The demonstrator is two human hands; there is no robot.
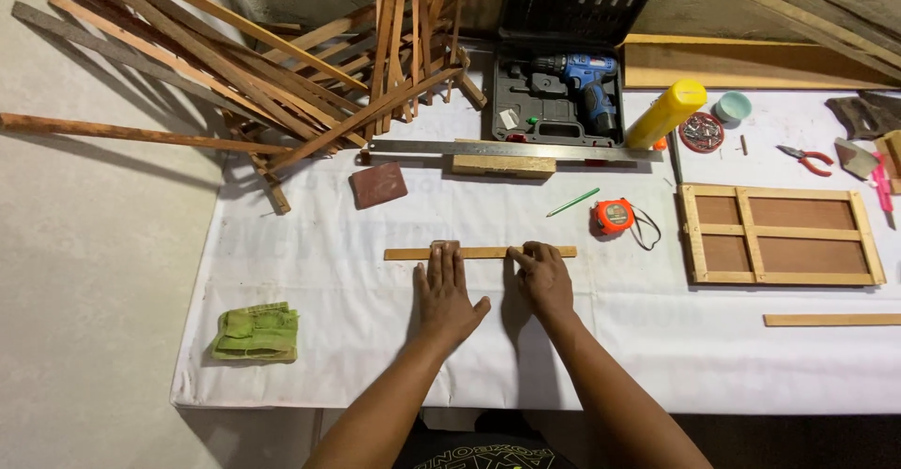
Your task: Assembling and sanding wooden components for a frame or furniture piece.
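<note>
A white-covered table (310,272) is filling the frame; at its centre a wooden strip (488,253) is lying flat, the left hand (445,292) pressing a sanding pad (444,246) onto it, the right hand (544,279) pinning it with curled fingers, a tape measure (613,215) just above-right

Both bare forearms reach in from the near edge and angle slightly toward each other as they go far. The left hand (445,295) lies flat, palm down, fingers straight and close together, thumb splayed out to the right. Just right of it, the right hand (544,276) is curled, knuckles up, fingertips pressed down at its far side.
</note>
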